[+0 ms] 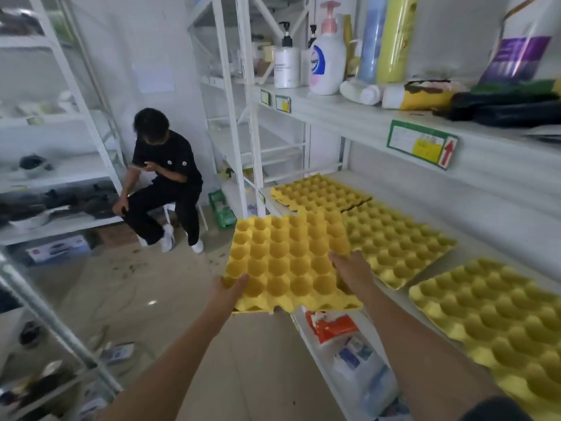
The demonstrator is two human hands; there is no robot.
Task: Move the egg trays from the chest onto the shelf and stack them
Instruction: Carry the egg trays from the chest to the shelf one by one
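In front of the shelf, close to the camera, both hands carry one yellow egg tray [291, 262] level, cups up, in the air just off the shelf's front edge. The left hand [229, 288] pinches the tray's near left corner, thumb on top; the right hand [349, 268] grips the right edge, fingers curled under it. Holding two opposite sides likely keeps the thin, floppy tray from sagging or tipping while it travels.

Just beyond, on the white shelf [473, 253], three more trays lie flat side by side rather than piled: the nearest tray [498, 317] at the lower right, the middle tray [397, 241] partly behind the carried one, and the far tray [318, 192] by the upright post. Spread out like this, they are not yet stacked, so I judge the carried one is headed for the top of one of them, cups lined up so it nests.

The chest is not in view. Under the shelf sits a red and white bag [331, 326]. Above, bottles [326, 59] line the upper shelf. Farther off, a seated person [164, 177] in black waits by the wall.
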